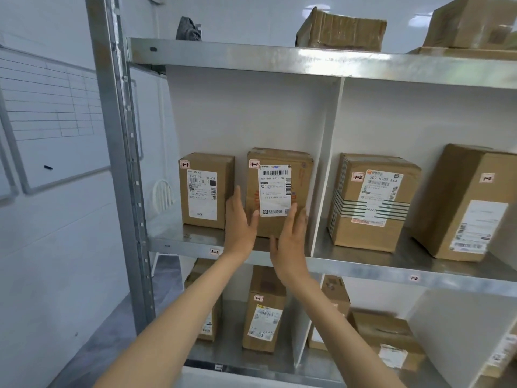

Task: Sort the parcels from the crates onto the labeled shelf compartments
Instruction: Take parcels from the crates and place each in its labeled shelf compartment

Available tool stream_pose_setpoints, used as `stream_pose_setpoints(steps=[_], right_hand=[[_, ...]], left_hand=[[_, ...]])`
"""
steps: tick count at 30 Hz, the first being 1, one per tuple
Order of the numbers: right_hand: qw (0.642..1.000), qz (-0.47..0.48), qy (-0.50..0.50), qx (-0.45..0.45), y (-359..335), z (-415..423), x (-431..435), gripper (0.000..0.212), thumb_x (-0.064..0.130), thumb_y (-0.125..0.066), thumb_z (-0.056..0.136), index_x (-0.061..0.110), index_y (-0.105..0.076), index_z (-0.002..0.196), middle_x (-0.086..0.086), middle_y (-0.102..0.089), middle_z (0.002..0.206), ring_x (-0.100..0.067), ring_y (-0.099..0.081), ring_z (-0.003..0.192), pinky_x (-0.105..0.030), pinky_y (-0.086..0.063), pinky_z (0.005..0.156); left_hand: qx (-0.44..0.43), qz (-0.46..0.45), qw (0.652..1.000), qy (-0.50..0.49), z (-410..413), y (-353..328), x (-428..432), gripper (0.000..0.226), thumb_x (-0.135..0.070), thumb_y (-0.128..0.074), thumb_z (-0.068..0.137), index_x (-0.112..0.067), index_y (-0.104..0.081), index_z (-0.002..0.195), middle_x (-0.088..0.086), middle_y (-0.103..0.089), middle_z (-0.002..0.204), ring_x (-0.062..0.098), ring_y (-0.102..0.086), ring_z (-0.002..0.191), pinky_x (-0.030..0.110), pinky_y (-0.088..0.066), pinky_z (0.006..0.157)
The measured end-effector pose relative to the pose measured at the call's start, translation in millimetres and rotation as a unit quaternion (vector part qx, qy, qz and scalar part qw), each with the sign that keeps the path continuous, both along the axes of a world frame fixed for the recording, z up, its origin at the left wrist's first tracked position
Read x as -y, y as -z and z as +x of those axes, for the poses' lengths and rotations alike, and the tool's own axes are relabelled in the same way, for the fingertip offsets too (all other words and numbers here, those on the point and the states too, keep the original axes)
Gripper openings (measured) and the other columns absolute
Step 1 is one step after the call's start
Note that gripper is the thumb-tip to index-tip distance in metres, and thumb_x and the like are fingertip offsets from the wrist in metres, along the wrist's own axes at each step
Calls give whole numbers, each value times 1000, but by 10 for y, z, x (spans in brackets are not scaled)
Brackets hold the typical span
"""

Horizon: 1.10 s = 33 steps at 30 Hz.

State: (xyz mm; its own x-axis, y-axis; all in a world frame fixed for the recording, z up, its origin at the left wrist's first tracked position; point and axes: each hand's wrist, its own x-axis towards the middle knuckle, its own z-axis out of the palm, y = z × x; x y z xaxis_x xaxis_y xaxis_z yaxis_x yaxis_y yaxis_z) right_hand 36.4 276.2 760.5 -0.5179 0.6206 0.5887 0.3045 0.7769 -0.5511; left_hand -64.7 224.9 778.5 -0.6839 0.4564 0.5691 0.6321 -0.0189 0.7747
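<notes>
A brown parcel (pixel 279 175) tagged 1-1 stands upright in the shelf compartment labelled 1-1 (pixel 214 252), right of another 1-1 parcel (pixel 205 189). My left hand (pixel 240 219) has straight fingers at the parcel's left edge. My right hand (pixel 291 242) is flat with straight fingers against the parcel's lower front. Neither hand curls round the box.
A white divider (pixel 327 163) separates compartment 1-1 from 1-2, where two parcels (pixel 372 200) (pixel 470 203) stand. The shelf below holds several boxes, one tagged 2-1 (pixel 264 309). More boxes (pixel 341 30) sit on top. A steel upright (pixel 117 135) and a whiteboard (pixel 53 107) are at left.
</notes>
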Motion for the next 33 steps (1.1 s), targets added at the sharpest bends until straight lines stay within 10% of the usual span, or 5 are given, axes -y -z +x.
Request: stream_pose_setpoints(steps=[5,16,33], right_hand=[[993,101,-58,17,42,57,215,74,14,-45,98,23,5,152,-6,9,160,-20,15,147,-37,-1,120],[972,2,-228,-47,46,136,509,53,39,-36,100,22,-22,149,-2,-19,156,-16,-11,145,-37,-12,120],[818,-140,-557,-35,687,1256,2094,29,20,-37,103,9,-60,116,-1,-61,115,-18,-51,114,-29,-39,96]], left_hand=[[-28,48,998,-31,147,43,124,54,-30,-42,99,-25,-19,148,-1,-28,152,14,-28,140,24,-25,107],[-37,63,986,-147,129,163,1081,35,-25,-39,100,-24,-40,135,-2,-46,134,9,-42,124,31,-39,104],[39,25,887,-460,2280,918,3353,28,-12,-44,98,-9,-53,125,10,-58,117,20,-54,112,29,-40,98]])
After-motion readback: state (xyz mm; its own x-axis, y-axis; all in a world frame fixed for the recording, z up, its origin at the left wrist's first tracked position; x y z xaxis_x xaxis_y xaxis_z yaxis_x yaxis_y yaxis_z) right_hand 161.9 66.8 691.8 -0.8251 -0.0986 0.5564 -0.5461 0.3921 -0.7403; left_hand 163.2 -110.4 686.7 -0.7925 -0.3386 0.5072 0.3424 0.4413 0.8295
